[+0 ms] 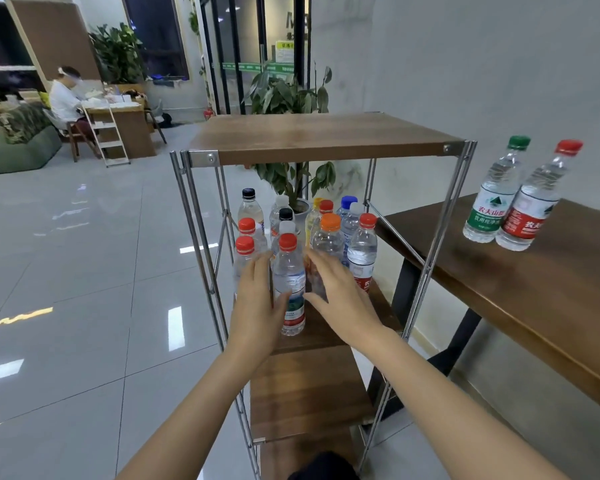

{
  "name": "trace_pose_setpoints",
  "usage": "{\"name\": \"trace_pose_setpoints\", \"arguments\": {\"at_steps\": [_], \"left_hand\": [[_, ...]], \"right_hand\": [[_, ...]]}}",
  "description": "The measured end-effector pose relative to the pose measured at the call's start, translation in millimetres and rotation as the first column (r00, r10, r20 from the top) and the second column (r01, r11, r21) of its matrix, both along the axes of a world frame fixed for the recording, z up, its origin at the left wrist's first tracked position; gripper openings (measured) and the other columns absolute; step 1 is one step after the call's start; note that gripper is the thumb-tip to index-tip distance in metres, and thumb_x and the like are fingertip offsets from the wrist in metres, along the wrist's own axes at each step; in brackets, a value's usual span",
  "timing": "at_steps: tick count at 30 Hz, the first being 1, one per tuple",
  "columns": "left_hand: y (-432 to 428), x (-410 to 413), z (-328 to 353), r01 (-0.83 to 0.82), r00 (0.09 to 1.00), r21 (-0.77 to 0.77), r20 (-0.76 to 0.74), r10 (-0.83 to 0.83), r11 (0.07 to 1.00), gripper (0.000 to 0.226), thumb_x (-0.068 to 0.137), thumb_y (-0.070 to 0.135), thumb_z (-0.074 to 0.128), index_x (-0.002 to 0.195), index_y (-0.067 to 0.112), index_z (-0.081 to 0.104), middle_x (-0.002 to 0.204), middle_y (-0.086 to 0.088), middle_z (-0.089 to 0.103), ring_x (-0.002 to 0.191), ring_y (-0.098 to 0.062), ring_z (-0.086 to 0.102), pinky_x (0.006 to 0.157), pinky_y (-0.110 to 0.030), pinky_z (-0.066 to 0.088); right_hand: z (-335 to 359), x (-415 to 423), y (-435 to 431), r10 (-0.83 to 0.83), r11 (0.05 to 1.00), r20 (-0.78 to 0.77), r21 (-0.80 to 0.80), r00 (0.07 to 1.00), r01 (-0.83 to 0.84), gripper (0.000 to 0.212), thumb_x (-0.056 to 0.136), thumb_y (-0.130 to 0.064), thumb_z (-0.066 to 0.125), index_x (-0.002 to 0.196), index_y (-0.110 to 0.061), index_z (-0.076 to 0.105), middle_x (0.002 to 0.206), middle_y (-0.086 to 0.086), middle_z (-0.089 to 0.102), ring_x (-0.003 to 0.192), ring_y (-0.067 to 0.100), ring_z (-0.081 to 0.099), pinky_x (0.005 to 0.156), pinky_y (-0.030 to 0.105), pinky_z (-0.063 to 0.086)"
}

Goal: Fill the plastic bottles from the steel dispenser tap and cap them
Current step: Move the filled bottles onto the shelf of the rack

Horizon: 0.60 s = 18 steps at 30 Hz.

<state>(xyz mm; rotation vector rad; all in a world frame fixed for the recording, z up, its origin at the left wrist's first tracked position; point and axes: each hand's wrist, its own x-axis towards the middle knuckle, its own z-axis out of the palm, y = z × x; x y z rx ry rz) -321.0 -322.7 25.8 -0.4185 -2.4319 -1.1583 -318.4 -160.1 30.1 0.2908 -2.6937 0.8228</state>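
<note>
A metal-framed rack stands on the glossy tiled floor, with wooden boards at several levels. Its middle board carries a tight cluster of bottles, all upright and capped in red, orange, black, white or blue. One front bottle with a red cap stands nearest the board's front edge. Just right of the rack, a dark wooden table holds a green-capped bottle and a red-capped bottle, upright and touching.

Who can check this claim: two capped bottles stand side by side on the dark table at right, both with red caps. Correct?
Not quite. In the head view only the right bottle has a red cap; the left bottle on the dark table has a green one.
</note>
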Motion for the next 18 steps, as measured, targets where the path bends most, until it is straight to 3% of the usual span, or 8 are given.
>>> {"name": "trace_pose_setpoints", "arguments": {"at_steps": [3,6,11,14,18], "left_hand": [[18.8,18.5,5.7,0.075,0.997,-0.055,0.018,-0.074,0.996,0.058,0.092,0.016,0.068,0.144,0.022,0.042,0.143,0.002,0.05,0.133,-0.016,0.043,0.1,-0.021,0.033],[42.1,33.3,11.8,0.196,0.98,-0.105,-0.024,-0.2,0.975,0.045,0.093,0.018,0.068,0.136,0.021,0.053,0.131,0.006,0.059,0.124,-0.014,0.049,0.103,-0.028,0.04],[88.4,47.6,24.3,0.373,0.922,-0.131,-0.06,-0.382,0.919,0.029,0.093,0.013,0.065,0.12,0.024,0.063,0.113,0.018,0.056,0.111,-0.01,0.05,0.094,-0.028,0.044],[119.2,53.0,31.3,0.437,0.893,-0.134,-0.051,-0.446,0.89,0.028,0.096,0.017,0.063,0.122,0.025,0.062,0.111,0.017,0.057,0.106,-0.004,0.048,0.09,-0.016,0.039],[160.8,55.7,40.3,0.536,0.833,-0.149,-0.068,-0.55,0.831,0.029,0.096,0.021,0.062,0.126,0.023,0.062,0.113,0.012,0.059,0.101,-0.003,0.049,0.095,-0.021,0.042]], "right_hand": [[5.4,30.4,24.9,-0.034,0.997,-0.024,0.064,0.999,0.036,0.062,0.098,-0.028,0.06,0.153,-0.028,0.032,0.156,-0.006,0.035,0.145,0.012,0.026,0.115,0.035,0.031],[7.5,59.7,56.5,-0.052,0.99,-0.057,0.128,0.997,0.059,0.046,0.099,-0.028,0.057,0.144,-0.029,0.047,0.145,-0.011,0.048,0.138,0.007,0.033,0.112,0.031,0.032],[18.4,102.6,111.5,-0.113,0.97,-0.157,0.195,0.981,0.143,0.032,0.095,-0.021,0.064,0.127,-0.022,0.065,0.129,-0.006,0.063,0.128,0.009,0.045,0.109,0.03,0.039],[33.9,125.1,143.5,-0.21,0.943,-0.166,0.224,0.964,0.244,0.028,0.096,-0.02,0.063,0.124,-0.022,0.067,0.126,-0.008,0.065,0.129,0.011,0.047,0.102,0.024,0.038],[46.5,142.5,185.9,-0.321,0.911,-0.188,0.206,0.928,0.357,0.027,0.097,-0.024,0.062,0.124,-0.027,0.066,0.126,-0.014,0.063,0.127,0.004,0.043,0.093,0.02,0.037]]}}
